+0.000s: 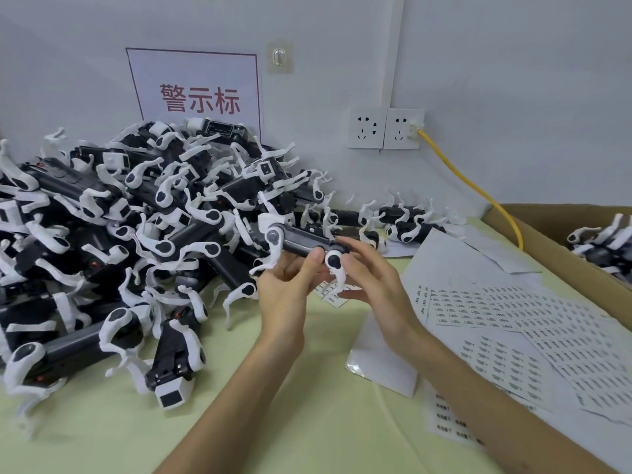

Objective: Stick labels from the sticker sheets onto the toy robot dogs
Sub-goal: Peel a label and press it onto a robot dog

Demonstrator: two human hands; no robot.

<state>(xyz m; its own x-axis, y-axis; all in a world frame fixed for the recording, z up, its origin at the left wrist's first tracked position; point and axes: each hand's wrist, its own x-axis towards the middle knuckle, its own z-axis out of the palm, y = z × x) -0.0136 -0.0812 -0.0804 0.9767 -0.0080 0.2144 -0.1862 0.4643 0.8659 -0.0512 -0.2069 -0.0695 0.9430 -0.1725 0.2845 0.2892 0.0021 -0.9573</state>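
A black and white toy robot dog (301, 241) is held above the green table in front of me. My left hand (287, 285) grips it from below, thumb up against its black body. The fingers of my right hand (369, 271) reach from the right and touch the dog's rear end near a white leg joint. Whether a label is between those fingertips is hidden. Sticker sheets (533, 323) with rows of small printed labels lie spread on the table at the right. A small strip of labels (333, 295) lies just under my hands.
A big heap of toy robot dogs (113, 234) fills the left of the table up to the wall. Several more dogs (403, 220) lie by the wall. A cardboard box (554, 244) with dogs stands at the right. A yellow cable (478, 193) runs from a wall socket.
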